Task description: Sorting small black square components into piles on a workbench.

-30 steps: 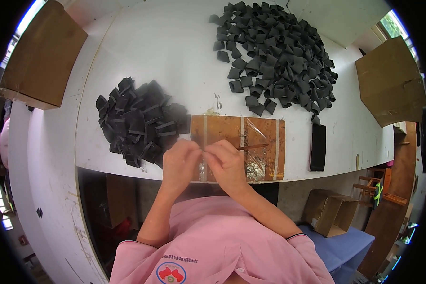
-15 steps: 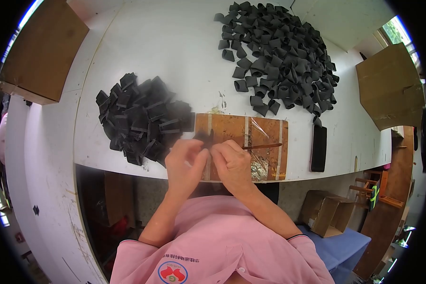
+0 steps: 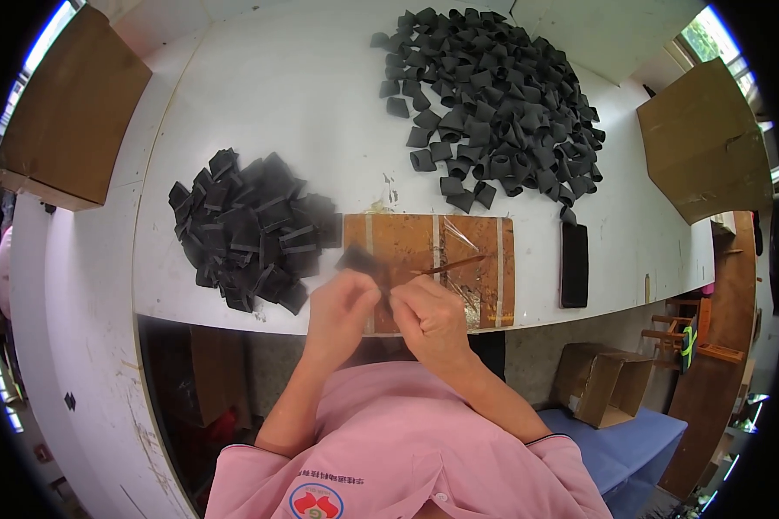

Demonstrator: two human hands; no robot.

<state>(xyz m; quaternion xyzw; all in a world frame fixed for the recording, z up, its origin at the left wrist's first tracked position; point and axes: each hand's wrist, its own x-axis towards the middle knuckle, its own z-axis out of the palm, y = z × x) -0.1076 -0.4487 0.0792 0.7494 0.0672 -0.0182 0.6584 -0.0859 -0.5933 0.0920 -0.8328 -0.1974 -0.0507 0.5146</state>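
Above the near part of a brown board [image 3: 407, 228], both my hands meet around a black fabric piece [image 3: 360, 259], blurred by motion. My left hand [image 3: 342, 310] pinches the piece from the left. Close beside it, my right hand [image 3: 429, 318] is closed, with a thin brown stick [image 3: 460, 264] sticking out past its fingers to the right. Whether the right fingertips also grip the fabric is hidden. Flat black pieces [image 3: 251, 229] lie heaped to the left of the board. Beyond it to the right spreads a large pile of folded black loops [image 3: 502, 104].
A black phone-like slab [image 3: 574, 266] lies right of the board, touching a loop. Cardboard boxes stand at the table's far left [image 3: 69, 112] and far right [image 3: 705, 143]. An open carton [image 3: 601, 385] rests on a blue-covered surface below the table edge.
The black piece has come into fuller view above my left fingers. My right hand has turned slightly, and the stick now slants upward to the right. The whole view has shifted a little.
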